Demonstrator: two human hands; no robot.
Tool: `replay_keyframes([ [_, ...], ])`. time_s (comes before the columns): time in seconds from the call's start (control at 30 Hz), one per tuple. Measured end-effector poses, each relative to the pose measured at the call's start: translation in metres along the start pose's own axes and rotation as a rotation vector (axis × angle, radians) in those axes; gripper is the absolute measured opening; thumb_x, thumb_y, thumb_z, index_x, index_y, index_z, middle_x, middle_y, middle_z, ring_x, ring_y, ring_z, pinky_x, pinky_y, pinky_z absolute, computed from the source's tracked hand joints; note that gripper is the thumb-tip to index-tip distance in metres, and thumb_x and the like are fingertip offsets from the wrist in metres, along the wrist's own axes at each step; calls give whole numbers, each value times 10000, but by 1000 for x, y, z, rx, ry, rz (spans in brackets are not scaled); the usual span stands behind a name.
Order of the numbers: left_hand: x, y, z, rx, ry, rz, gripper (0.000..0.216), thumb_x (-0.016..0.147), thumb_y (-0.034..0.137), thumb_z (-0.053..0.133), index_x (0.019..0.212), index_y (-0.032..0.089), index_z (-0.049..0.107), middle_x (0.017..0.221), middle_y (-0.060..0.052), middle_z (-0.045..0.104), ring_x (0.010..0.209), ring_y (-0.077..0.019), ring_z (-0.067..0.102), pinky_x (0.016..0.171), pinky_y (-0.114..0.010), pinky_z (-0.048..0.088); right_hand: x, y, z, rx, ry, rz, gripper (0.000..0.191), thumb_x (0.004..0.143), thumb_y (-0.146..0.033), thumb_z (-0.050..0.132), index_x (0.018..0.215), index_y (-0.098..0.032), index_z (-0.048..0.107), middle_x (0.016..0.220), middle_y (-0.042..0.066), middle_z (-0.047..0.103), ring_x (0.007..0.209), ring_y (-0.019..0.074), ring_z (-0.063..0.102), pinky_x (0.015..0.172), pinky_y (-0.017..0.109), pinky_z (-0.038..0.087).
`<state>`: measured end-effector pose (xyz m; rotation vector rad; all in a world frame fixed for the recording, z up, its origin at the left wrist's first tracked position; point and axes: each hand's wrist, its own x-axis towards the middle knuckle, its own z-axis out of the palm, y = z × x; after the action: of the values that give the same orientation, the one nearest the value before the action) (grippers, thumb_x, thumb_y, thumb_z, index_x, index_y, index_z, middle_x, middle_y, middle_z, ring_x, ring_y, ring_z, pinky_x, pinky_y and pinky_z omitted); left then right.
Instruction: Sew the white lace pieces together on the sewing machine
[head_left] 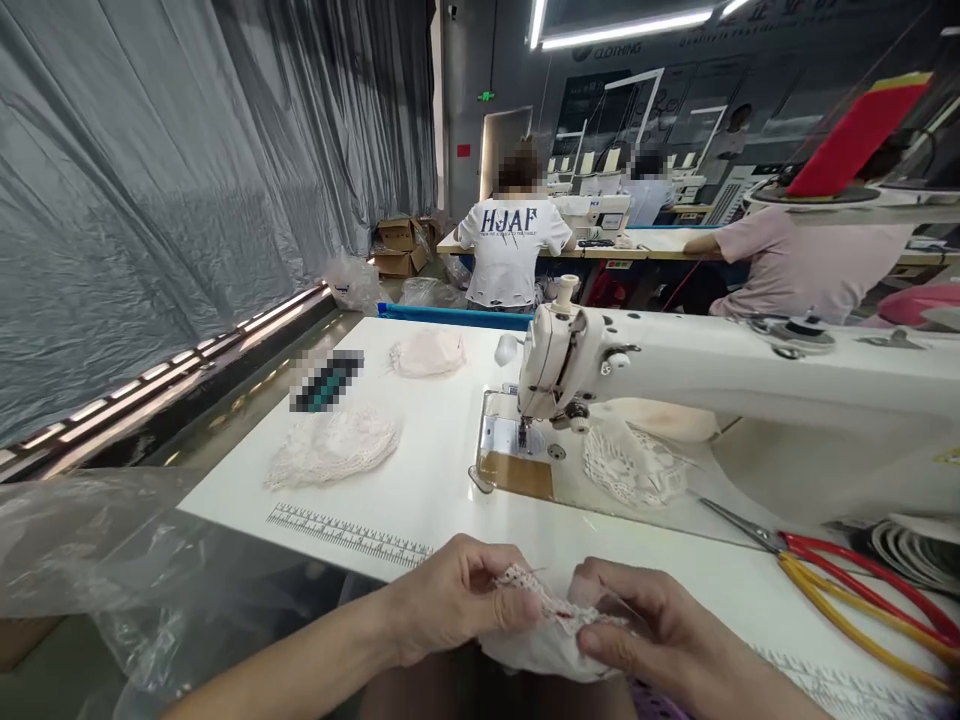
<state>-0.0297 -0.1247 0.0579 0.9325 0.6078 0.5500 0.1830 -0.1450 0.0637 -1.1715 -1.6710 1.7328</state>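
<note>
My left hand [457, 597] and my right hand [645, 625] both pinch a small white lace piece [544, 625] at the near edge of the white sewing table [442, 470]. The lace has a knitted, netted trim running between my thumbs. Just beyond my hands stands a white sewing machine [675, 365], its needle [523, 432] over the metal plate. Another lace piece [634, 465] lies under the machine arm.
A lace pile [334, 447] and a pale pink one [427, 353] lie on the left of the table, by a printed ruler [349, 535]. Scissors with red and yellow handles [847, 580] lie at right. Clear plastic bags [97, 560] hang at left. Other people sit at machines ahead.
</note>
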Motion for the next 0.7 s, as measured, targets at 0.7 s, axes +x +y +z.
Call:
replay_keyframes([
  [0.7,-55,-97,0,-440,57,-185,359,634,326,821,873,93,688,757,-81,700,653,-122,647,639,-204,479,-36,38,39,63,-264,48,247,772,-383,689,714,-143,679,669,-27,536,622,101,472,564,201,346],
])
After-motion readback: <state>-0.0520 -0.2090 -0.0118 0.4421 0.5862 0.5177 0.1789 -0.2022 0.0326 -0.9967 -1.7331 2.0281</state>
